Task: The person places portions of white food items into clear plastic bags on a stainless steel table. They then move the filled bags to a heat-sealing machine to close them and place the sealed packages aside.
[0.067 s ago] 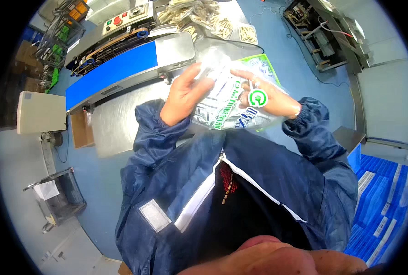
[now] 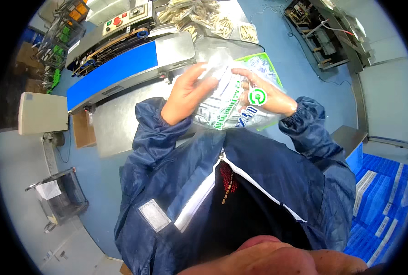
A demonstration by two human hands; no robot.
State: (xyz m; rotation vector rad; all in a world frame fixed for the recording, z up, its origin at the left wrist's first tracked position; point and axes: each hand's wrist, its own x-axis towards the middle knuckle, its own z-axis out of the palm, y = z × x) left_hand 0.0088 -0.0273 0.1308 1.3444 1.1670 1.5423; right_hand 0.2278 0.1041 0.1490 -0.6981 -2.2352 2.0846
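A clear plastic bag (image 2: pixel 208 112) with green and blue print hangs in front of my chest, filled with small white packets. My left hand (image 2: pixel 189 95) grips its upper left side, thumb and fingers closed on the film. My right hand (image 2: pixel 275 98) holds the right side, fingers curled; a printed part of the film lies over it, and I cannot tell whether these fingers are inside the bag or behind it. Just beyond the bag is a green crate (image 2: pixel 275 73) holding more small packets, partly hidden by the bag and my right hand.
A machine with a blue conveyor belt (image 2: pixel 117 68) and a control panel (image 2: pixel 121 20) stands at the left. Bags of pale, stick-like pieces (image 2: pixel 204 18) pile up on the far table. Blue stacked boxes (image 2: pixel 378 197) stand at lower right; an open metal machine (image 2: pixel 320 36) is at far right.
My right hand has shifted slightly left along with the bag's right side. Both hands keep hold of the bag.
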